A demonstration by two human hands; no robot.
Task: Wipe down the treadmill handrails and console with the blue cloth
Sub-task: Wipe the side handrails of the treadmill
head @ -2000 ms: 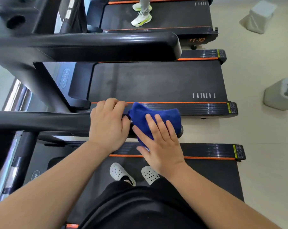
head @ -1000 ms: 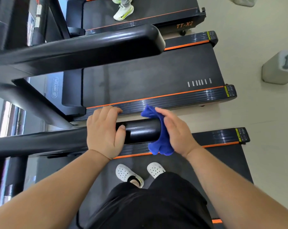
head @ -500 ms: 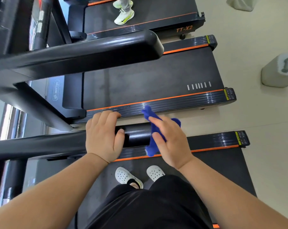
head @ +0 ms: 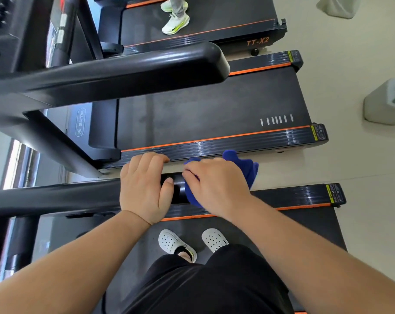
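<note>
Wrapping cloth round handrail (right hand)

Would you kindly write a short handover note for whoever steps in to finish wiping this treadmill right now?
Left hand grips the near handrail, just short of its end.
Right hand holds the blue cloth wrapped over that rail's end.
Done: wiping is under way at the rail's tip; how much else is clean cannot be told.
Left: probably the stretch under the left hand and back along the rail, then the other handrail and the console, neither of which shows here.
</note>
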